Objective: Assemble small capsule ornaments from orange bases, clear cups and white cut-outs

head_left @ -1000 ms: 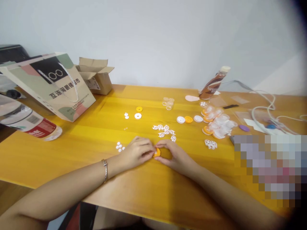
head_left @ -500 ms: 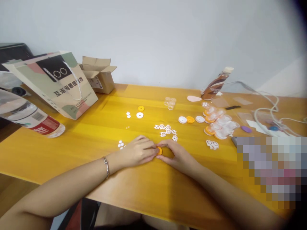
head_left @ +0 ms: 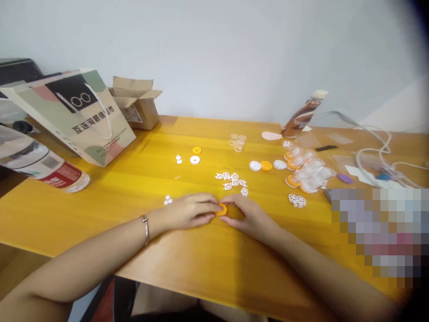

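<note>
A small orange round plastic piece (head_left: 222,210) is between my hands at the table's near middle. My left hand (head_left: 194,210) comes from the left, with a fingertip on top of the piece and other fingers at its edge. My right hand (head_left: 247,213) curves thumb and forefinger around its right side. Just behind the hands lie several white lattice pieces (head_left: 235,182). Small white round parts (head_left: 168,200) are close to the left hand. A yellow disc (head_left: 196,150) and a white disc (head_left: 195,160) lie farther back.
Clear plastic cups (head_left: 237,142) stand toward the back. White and orange discs (head_left: 266,166) lead to a pile of clear-topped pieces (head_left: 310,172) on the right. A brown drink bottle (head_left: 300,118) stands behind. At left are a water bottle (head_left: 43,161), paper bag (head_left: 90,116) and cardboard box (head_left: 139,105).
My left hand's fingers have drawn back slightly to the left, so more of the orange piece shows. My right hand stays around its right side.
</note>
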`<state>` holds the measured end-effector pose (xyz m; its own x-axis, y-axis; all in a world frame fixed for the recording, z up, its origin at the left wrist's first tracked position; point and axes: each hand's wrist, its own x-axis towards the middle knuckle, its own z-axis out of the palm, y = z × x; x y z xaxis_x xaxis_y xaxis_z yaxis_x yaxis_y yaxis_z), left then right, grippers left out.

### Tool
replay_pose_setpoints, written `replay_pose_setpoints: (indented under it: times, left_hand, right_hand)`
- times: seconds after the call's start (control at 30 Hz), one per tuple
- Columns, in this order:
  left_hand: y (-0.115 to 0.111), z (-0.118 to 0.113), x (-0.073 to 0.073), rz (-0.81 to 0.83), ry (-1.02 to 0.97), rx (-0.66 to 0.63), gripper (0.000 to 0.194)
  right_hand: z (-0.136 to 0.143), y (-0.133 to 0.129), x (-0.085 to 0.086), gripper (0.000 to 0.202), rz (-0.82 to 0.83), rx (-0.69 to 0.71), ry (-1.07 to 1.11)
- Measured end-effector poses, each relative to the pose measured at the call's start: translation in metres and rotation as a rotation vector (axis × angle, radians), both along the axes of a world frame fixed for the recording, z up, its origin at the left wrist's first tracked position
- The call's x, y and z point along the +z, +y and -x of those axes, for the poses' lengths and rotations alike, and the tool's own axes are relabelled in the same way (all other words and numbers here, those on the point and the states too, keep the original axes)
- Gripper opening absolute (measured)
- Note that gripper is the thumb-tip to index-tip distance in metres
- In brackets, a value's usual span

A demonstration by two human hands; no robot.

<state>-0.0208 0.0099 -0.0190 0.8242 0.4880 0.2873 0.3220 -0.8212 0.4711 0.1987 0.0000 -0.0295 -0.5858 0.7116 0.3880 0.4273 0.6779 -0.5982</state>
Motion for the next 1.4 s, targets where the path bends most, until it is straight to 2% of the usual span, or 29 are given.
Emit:
replay_pose_setpoints:
  times: [0.2,0.87,1.1,1.4]
  left_hand:
    - [0.001,0.002,0.002,-0.009,-0.033,0.033,0.028]
    - [-0.001,0.003,0.002,-0.144,0.054,0.009,0.028]
    - [-0.004,0.003,0.003,-0.304,0.139,0.037,0.028]
    - [-0.016,-0.005,0.012,-0.558,0.305,-0.005,0.02]
  right_hand:
    - [-0.001,0.002,-0.003,0.018,-0.027,0.002,0.005]
    - [-0.004,0.005,-0.007,0.014,-0.127,0.056,-0.031]
    - [-0.004,0.002,-0.003,0.007,-0.293,0.051,-0.132]
    - [0.004,-0.007,0.005,0.014,-0.418,0.038,-0.415]
